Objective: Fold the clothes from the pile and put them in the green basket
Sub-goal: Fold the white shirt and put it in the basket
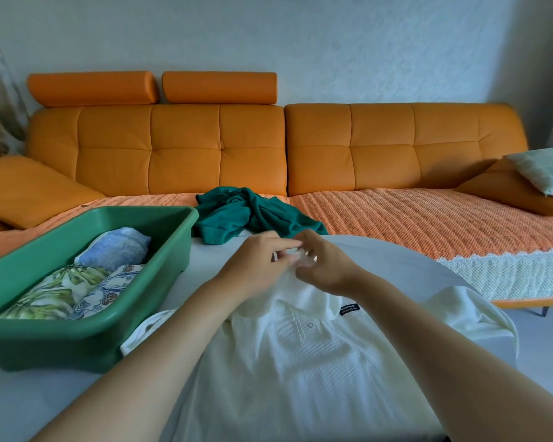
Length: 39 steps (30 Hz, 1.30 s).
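polo shirt (300, 362) white, ribbed; label (349, 307) black with white lettering. basket (77, 342) green. inside: folded cloth (115, 250) blue, leaf-print cloth (55, 291) green, floral cloth (109, 291) blue-orange on white. crumpled garment (253, 215) dark teal. sofa (186, 148) orange, throw (412, 218) orange with white edging. worktop (29, 403) white.

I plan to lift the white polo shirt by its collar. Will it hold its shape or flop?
Likely floppy: the white polo shirt lies draped on the table, sleeves rumpled. Probably light: the left hand and right hand pinch its collar with fingertips alone.
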Tool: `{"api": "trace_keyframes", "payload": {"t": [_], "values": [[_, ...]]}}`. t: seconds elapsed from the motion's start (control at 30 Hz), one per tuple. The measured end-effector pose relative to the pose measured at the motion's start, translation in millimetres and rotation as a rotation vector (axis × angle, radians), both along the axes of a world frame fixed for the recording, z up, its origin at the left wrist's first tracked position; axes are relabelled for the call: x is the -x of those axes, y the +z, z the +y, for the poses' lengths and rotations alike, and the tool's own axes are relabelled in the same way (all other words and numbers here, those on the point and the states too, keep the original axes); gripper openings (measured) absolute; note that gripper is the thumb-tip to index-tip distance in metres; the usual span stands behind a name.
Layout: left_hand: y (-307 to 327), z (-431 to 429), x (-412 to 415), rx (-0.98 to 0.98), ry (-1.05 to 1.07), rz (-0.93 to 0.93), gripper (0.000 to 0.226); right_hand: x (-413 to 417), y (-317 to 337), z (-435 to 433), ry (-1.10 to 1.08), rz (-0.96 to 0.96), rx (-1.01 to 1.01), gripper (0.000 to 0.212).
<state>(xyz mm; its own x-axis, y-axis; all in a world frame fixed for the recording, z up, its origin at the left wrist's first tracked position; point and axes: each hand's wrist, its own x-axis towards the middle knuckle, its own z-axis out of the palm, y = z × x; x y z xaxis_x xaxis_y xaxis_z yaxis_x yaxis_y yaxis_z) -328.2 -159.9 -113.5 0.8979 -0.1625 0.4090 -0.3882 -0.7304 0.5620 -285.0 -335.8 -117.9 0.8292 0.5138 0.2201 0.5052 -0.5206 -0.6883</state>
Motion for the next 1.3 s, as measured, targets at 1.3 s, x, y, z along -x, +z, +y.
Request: {"api": "trace_keyframes", "payload": {"t": [1.3], "values": [[-28, 28, -19, -0.071, 0.123, 0.062, 0.005, 3, 2, 11, -0.195, 0.164, -0.037, 0.05]]}}
